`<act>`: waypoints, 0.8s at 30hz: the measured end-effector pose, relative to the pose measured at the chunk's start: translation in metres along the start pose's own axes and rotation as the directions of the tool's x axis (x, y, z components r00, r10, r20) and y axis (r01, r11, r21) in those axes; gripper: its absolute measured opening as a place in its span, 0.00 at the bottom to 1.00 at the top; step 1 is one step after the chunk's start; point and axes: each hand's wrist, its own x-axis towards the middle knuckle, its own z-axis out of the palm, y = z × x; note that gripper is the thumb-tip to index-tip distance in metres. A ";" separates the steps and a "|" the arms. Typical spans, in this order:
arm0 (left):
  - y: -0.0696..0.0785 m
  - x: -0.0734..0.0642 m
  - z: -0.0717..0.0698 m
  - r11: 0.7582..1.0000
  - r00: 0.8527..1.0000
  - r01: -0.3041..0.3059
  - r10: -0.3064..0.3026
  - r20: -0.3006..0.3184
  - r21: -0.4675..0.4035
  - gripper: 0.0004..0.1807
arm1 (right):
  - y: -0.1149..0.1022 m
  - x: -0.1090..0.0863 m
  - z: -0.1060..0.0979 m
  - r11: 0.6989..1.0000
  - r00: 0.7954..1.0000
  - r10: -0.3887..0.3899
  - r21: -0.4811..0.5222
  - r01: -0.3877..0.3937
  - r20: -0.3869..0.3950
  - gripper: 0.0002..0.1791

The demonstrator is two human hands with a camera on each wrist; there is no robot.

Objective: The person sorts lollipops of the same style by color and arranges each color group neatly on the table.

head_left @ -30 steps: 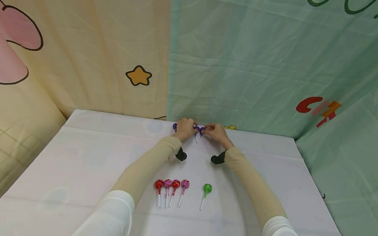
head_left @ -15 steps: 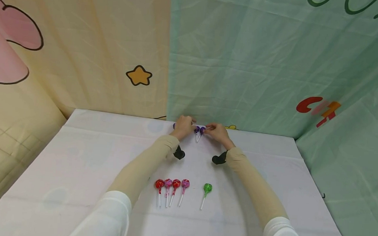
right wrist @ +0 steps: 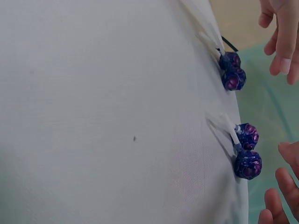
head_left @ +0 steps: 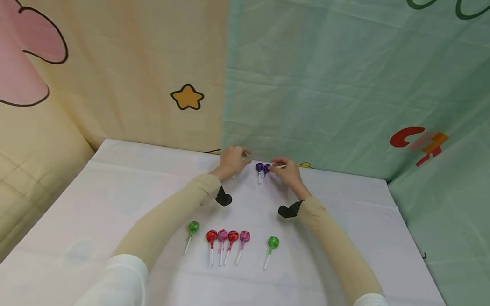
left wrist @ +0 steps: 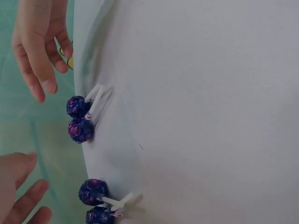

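Note:
My left hand (head_left: 231,161) hovers at the table's far edge, fingers loose and holding nothing. Under it lies a pair of purple-wrapped lollipops (left wrist: 96,196), mostly hidden by the hand in the head view. My right hand (head_left: 288,172) is also relaxed, its fingertips just beside a second purple pair (head_left: 263,168). In the right wrist view, gaps show between the right fingers (right wrist: 282,179) and the nearest purple lollipop (right wrist: 248,164). Each pair lies with heads together at the edge and white sticks pointing toward me.
Nearer me on the white table (head_left: 304,287), red and pink lollipops (head_left: 233,236) lie in a row. A green lollipop (head_left: 193,227) lies left of them, another green lollipop (head_left: 273,242) to the right. A green curtain (head_left: 308,82) hangs behind the far edge.
My left hand has moved left, away from the right-hand purple pair, and the gap between the hands has widened. The left forearm's shift uncovers the left green lollipop. The head view has shifted slightly.

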 end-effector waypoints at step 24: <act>-0.024 -0.076 -0.028 0.980 0.994 -0.110 0.109 -0.014 -0.165 0.14 | -0.014 -0.072 -0.004 0.993 0.993 -0.113 0.033 0.113 0.020 0.16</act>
